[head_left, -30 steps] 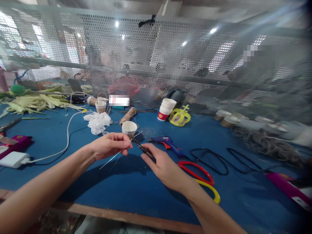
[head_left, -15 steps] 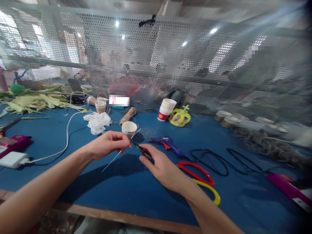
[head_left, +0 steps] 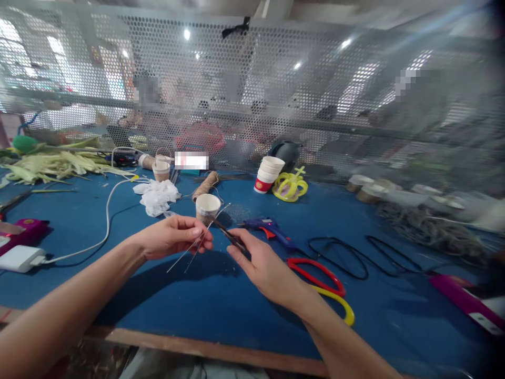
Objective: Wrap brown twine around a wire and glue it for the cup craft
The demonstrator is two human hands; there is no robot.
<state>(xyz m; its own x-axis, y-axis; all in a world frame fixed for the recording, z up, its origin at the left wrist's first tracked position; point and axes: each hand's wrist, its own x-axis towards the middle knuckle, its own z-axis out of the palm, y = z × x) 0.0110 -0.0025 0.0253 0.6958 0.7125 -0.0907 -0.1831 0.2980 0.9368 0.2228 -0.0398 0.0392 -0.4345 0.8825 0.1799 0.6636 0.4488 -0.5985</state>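
Thin wires (head_left: 182, 259) are pinched between the fingers of my left hand (head_left: 179, 238), their loose ends pointing down over the blue table. My right hand (head_left: 256, 263) is wrapped round a dark slender tool (head_left: 232, 239), whose tip meets the wires near my left fingertips. Whether the tip grips them is too small to tell. Just behind my left fingers stands a cup wrapped in twine (head_left: 208, 206). A blue glue gun (head_left: 270, 231) lies beyond my right hand, and scissors with red and yellow handles (head_left: 319, 275) lie beside my right forearm.
Behind are a twine roll (head_left: 205, 186), crumpled white material (head_left: 157, 197), stacked paper cups (head_left: 269, 173) and a yellow crown shape (head_left: 291, 185). Husks (head_left: 67, 162) lie far left. A white cable (head_left: 106, 231) and black cable (head_left: 343, 247) cross the blue table (head_left: 221, 310).
The wires now show two separate lower ends instead of one. My left fingers have shifted slightly and spread a little. The whole view has moved slightly.
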